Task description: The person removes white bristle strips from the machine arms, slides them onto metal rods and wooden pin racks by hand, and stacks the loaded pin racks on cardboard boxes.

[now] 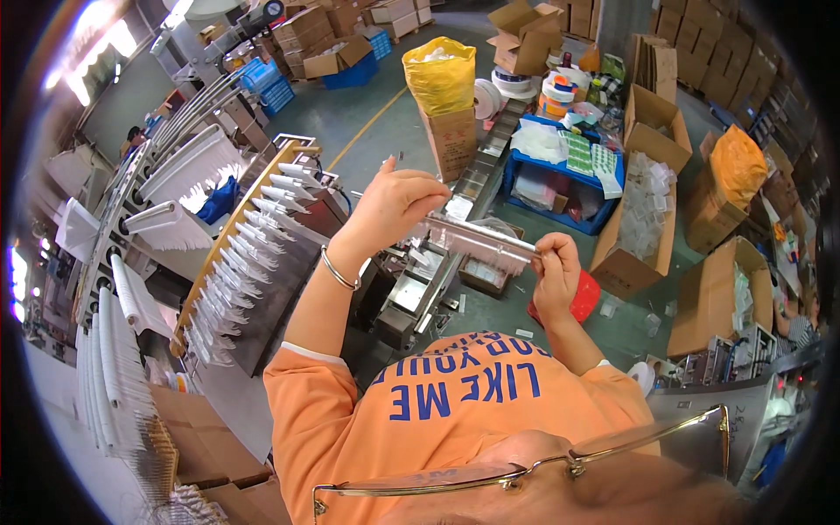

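Note:
My right hand [557, 271] is closed round the right end of a thin rod [486, 239], from which a row of thin, clear plastic pieces hangs. My left hand [394, 206] is raised beside the rod's left end, with its fingers bent and pressed together. Whatever its fingertips pinch, if anything, is too small to make out. Under the rod is a metal machine [409, 293] with a narrow channel, and some white pieces lie in it. A metal conveyor track [477, 179] runs away from the machine. A red stool seat [579, 299] shows below my right hand.
On the left stands a yellow-edged rack [229, 223] hung with clear plastic pieces, near long white rolls [109, 341]. A blue crate [560, 188] and an open carton [639, 227] of clear plastic stand at right. Beyond is a carton [451, 144] with a yellow bag [440, 83].

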`<state>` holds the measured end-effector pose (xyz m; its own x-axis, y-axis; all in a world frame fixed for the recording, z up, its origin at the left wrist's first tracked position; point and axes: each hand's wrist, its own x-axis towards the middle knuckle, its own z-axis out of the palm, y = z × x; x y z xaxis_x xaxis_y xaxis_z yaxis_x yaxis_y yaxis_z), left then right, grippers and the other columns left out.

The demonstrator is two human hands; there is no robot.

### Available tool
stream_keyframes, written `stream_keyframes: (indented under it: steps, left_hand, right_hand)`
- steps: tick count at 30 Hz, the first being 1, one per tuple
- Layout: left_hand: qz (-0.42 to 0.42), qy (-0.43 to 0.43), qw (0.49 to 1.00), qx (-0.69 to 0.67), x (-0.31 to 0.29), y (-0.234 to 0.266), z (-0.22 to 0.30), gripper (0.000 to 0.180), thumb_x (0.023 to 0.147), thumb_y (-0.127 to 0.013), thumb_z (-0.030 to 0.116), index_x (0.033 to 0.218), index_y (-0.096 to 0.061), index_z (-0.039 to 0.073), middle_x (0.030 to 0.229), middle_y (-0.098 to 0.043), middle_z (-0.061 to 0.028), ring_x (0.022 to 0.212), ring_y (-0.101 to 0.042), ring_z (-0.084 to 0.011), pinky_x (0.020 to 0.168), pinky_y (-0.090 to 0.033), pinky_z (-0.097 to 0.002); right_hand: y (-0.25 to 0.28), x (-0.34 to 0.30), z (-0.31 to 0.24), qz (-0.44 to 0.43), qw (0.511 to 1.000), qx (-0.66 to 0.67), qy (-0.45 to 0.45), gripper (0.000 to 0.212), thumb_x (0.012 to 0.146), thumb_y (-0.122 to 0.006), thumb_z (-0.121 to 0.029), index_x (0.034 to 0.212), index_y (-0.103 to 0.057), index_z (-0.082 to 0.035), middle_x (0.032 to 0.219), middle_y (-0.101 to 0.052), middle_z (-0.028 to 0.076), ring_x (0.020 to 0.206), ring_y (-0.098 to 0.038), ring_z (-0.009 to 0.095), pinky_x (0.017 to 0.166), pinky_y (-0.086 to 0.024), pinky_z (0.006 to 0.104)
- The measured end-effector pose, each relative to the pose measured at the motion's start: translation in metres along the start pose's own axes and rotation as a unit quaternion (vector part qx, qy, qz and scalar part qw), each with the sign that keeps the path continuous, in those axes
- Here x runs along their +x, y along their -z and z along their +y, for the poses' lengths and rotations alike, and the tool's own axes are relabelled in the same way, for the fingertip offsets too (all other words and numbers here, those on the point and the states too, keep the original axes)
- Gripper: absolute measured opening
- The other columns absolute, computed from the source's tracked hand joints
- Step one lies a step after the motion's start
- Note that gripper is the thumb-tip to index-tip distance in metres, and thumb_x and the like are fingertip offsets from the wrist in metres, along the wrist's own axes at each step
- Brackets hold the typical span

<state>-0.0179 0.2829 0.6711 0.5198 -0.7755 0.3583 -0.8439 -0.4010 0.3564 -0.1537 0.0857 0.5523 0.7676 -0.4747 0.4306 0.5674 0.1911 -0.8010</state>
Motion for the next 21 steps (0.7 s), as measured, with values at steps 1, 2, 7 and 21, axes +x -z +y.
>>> stream_keyframes:
  steps: [1, 2, 7, 21]
  left_hand:
    - [0.002, 0.003, 1.0, 0.003, -0.002, 0.002, 0.0, 0.014, 0.08, -0.058, 0.015, 0.092, -0.064, 0.011, 0.094, -0.063, -0.0029, 0.092, -0.058, -0.0222, 0.101, -0.018, -0.0567]
    - [-0.015, 0.011, 1.0, -0.004, -0.005, 0.004, 0.0, 0.014, 0.08, -0.059, 0.016, 0.092, -0.064, 0.011, 0.095, -0.063, -0.0023, 0.093, -0.058, -0.0218, 0.101, -0.017, -0.0571]
    - [-0.085, -0.01, 0.996, -0.03, -0.008, -0.003, 0.0, 0.011, 0.077, -0.063, 0.017, 0.087, -0.064, 0.012, 0.093, -0.063, 0.0007, 0.09, -0.058, -0.0191, 0.101, -0.015, -0.0577]
    - [0.124, -0.042, 0.987, -0.089, -0.012, 0.005, -0.006, 0.009, 0.076, -0.064, 0.019, 0.079, -0.065, 0.01, 0.076, -0.063, 0.0006, 0.078, -0.06, -0.0181, 0.101, -0.018, -0.0577]
  right_hand:
    - [0.0, 0.001, -0.001, 0.002, 1.0, 0.01, -0.005, 0.009, 0.087, -0.04, -0.004, 0.088, -0.048, -0.006, 0.073, -0.042, -0.004, 0.059, -0.034, 0.002, 0.053, -0.029, 0.0163]
    - [-0.001, 0.002, -0.002, 0.005, 1.0, 0.009, 0.007, 0.009, 0.088, -0.04, -0.004, 0.088, -0.049, -0.006, 0.072, -0.041, -0.004, 0.058, -0.034, 0.002, 0.052, -0.028, 0.0161]
    - [-0.003, 0.002, -0.004, -0.003, 1.0, 0.002, 0.018, 0.01, 0.088, -0.039, -0.004, 0.087, -0.049, -0.006, 0.072, -0.042, -0.004, 0.057, -0.033, 0.002, 0.051, -0.028, 0.0165]
    - [0.004, 0.005, -0.006, 0.017, 0.999, 0.02, 0.042, 0.009, 0.086, -0.041, -0.003, 0.085, -0.049, -0.005, 0.073, -0.044, -0.001, 0.056, -0.034, 0.004, 0.05, -0.028, 0.0171]
